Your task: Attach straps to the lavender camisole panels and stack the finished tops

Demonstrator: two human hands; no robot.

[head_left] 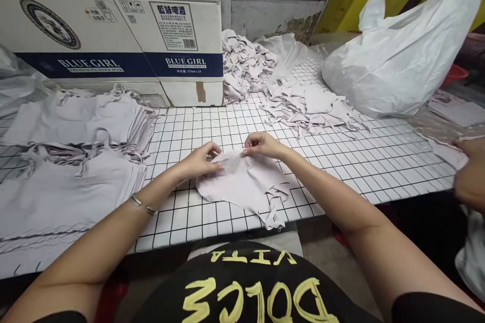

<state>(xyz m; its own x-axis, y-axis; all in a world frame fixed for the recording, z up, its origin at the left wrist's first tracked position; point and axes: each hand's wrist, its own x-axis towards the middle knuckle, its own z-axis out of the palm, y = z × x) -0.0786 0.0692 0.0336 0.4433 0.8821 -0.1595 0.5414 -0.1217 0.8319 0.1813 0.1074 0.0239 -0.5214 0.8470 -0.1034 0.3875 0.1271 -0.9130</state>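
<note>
A pale pink camisole (242, 184) lies on the table in front of me, its thin straps bunched at the lower right. With thumb and fingertips, my right hand (265, 145) pinches its far edge. My left hand (200, 162) is at the camisole's far left corner, thumb and fingers apart, the thumb resting against the cloth. Left of my left arm are two stacks of similar camisoles, a nearer stack (71, 192) and a farther stack (83, 116), laid flat with straps on top.
Behind the stacks stand large beer cartons (166, 35). Loose pink pieces form a heap (248, 63) and a spread pile (310, 103) at the back. A full white plastic bag (390, 65) sits at the right. Another person's hand (470, 171) holds cloth at the right edge.
</note>
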